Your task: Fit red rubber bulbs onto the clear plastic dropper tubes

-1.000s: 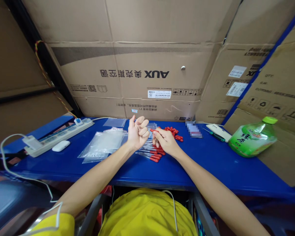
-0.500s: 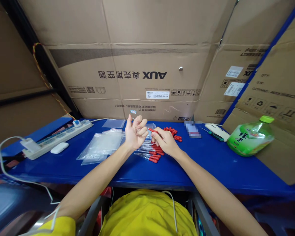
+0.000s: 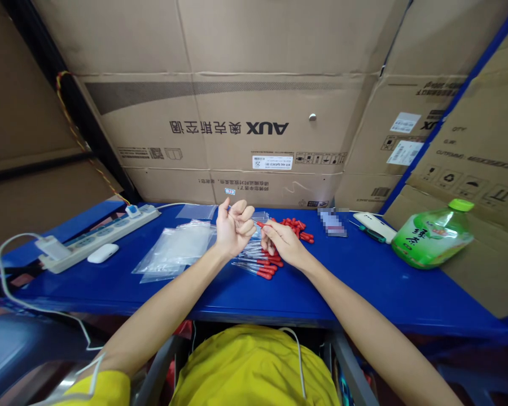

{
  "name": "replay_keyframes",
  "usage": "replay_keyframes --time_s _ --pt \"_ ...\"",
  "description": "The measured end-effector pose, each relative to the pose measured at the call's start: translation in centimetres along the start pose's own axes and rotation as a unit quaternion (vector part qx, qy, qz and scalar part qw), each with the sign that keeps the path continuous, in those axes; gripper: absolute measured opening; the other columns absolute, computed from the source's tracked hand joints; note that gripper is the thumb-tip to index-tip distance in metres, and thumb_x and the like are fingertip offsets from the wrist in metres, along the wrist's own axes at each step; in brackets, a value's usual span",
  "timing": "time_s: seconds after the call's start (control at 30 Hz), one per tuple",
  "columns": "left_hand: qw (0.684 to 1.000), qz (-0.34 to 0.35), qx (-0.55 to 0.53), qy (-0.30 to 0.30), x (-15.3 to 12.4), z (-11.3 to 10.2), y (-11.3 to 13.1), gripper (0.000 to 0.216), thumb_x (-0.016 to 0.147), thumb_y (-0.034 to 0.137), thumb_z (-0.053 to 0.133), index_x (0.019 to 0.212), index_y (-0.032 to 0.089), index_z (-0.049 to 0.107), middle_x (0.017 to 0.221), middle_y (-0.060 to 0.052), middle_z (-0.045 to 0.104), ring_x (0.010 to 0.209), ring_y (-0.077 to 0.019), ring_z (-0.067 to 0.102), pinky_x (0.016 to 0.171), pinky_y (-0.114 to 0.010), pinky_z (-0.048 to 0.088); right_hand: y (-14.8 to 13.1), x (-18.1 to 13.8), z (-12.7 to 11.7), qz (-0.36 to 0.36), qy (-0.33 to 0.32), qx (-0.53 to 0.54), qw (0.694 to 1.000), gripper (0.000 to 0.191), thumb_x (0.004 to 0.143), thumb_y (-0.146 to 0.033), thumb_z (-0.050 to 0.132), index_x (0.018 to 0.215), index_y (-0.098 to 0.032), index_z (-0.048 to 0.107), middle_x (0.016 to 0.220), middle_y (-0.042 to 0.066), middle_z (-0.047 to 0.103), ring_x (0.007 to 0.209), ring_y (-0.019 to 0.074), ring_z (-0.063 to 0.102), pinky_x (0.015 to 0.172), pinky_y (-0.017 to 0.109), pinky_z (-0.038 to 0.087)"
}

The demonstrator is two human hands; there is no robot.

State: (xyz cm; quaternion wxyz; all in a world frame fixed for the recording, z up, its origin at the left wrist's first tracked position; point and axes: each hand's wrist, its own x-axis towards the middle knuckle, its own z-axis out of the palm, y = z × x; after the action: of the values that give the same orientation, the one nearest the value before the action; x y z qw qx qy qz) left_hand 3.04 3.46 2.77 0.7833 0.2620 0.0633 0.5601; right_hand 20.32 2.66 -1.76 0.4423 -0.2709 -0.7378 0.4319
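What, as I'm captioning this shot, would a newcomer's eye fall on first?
Probably the green bottle at the right end of the blue table. Then the middle, where the right hand pinches a red cap close to the curled left hand, with red-ended tubes lying nearby. Behind, cardboard carries upside-down letters.

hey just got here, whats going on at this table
A person's right hand pinches a small red cap close to the curled left hand; whether the left holds anything is hard to make out. Below the hands, clear thin tubes with red ends lie on the blue table. More red pieces are heaped beyond the right hand, and clear plastic bags lie to the left.
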Motion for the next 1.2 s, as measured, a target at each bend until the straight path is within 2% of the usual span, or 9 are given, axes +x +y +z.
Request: replay_keyframes --time_s 0.27,0.47,0.83,1.1,1.2 --pt "1.0 0.001 -0.016 0.022 -0.07 0.11 -0.36 0.046 0.107 0.05 0.031 0.072 0.022 0.02 0.062 0.008 0.016 0.039 -0.0051 0.004 0.039 -0.023 0.007 -0.45 -0.15 0.31 -0.019 0.015 -0.043 0.999 0.043 0.106 -0.054 0.043 0.08 -0.02 0.053 0.063 -0.002 0.062 0.047 0.0089 0.053 0.05 0.022 0.042" --pt "1.0 0.003 -0.016 0.003 -0.05 0.08 -0.45 0.045 0.108 0.048 0.025 0.072 0.022 0.018 0.063 0.008 0.014 0.039 -0.0053 0.001 0.04 -0.024 0.004 -0.62 -0.19 0.38 -0.026 0.019 -0.054 0.998 0.044 0.106 -0.053 0.043 0.079 -0.02 0.054 0.063 -0.002 0.063 0.047 0.0094 0.054 0.05 0.022 0.043" --pt "0.999 -0.012 -0.026 0.023 -0.11 0.13 -0.79 0.045 0.107 0.049 0.03 0.072 0.022 0.02 0.062 0.009 0.015 0.037 -0.0046 0.004 0.039 -0.023 0.004 -0.63 -0.2 0.31 -0.03 0.018 -0.079 0.996 0.046 0.106 -0.055 0.041 0.078 -0.021 0.053 0.063 -0.001 0.064 0.048 0.0106 0.055 0.052 0.024 0.044" --pt "1.0 -0.01 -0.006 -0.006 -0.05 0.05 -0.75 0.047 0.107 0.051 0.024 0.071 0.021 0.021 0.06 0.008 0.018 0.038 -0.0058 0.008 0.04 -0.023 0.01 -0.32 -0.13 0.21 -0.059 0.05 -0.13 0.989 0.042 0.107 -0.05 0.041 0.078 -0.023 0.055 0.067 0.001 0.066 0.054 0.0136 0.058 0.059 0.027 0.045" --pt "1.0 -0.016 0.003 -0.002 0.06 -0.06 -0.66 0.047 0.106 0.05 0.028 0.07 0.021 0.025 0.061 0.007 0.024 0.037 -0.0056 0.013 0.04 -0.022 0.014 -0.36 -0.02 -0.29 -0.059 0.063 -0.155 0.984 0.038 0.107 -0.049 0.044 0.083 -0.022 0.058 0.069 0.0 0.066 0.059 0.0143 0.06 0.06 0.027 0.045"
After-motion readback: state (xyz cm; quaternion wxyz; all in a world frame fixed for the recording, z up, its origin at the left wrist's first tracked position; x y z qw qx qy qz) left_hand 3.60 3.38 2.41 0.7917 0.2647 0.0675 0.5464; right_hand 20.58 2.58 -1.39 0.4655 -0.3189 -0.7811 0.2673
